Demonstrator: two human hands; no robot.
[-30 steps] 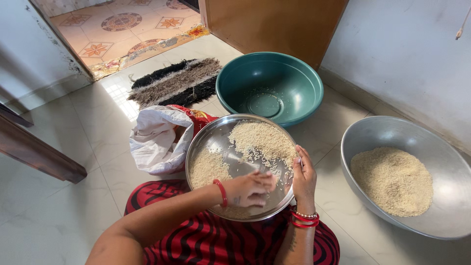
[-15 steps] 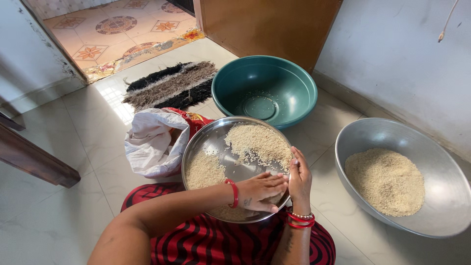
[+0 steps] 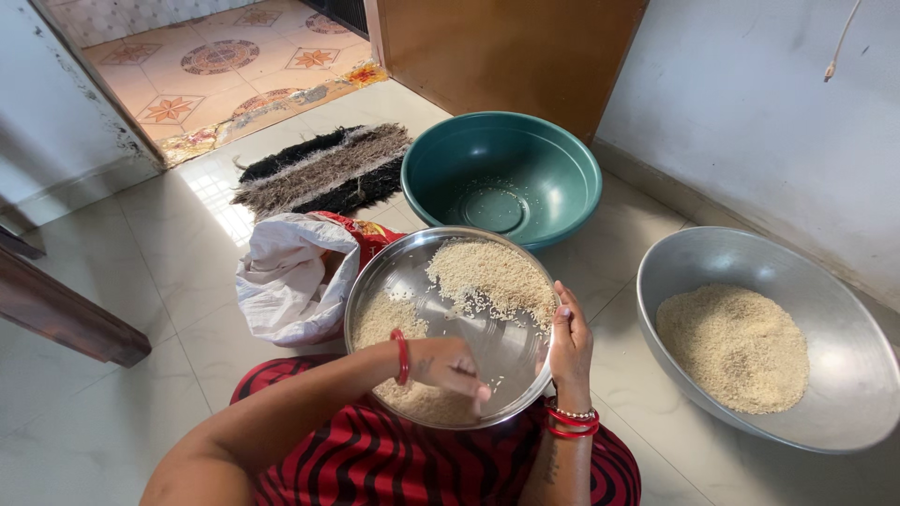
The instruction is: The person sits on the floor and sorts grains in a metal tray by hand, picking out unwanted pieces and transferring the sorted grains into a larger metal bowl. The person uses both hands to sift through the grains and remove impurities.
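Fingers of left hand: bunched, tips down on rice at plate's near edge. Right hand: fingers together, gripping plate rim. Plate: on lap.

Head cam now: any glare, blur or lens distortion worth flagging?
Head view: bright window glare on the floor tiles beside the mat; soft sheen on the steel plate; left hand slightly motion-blurred over the rice, right hand sharp on the rim; wide-angle bending at the edges, stretching the big steel basin.
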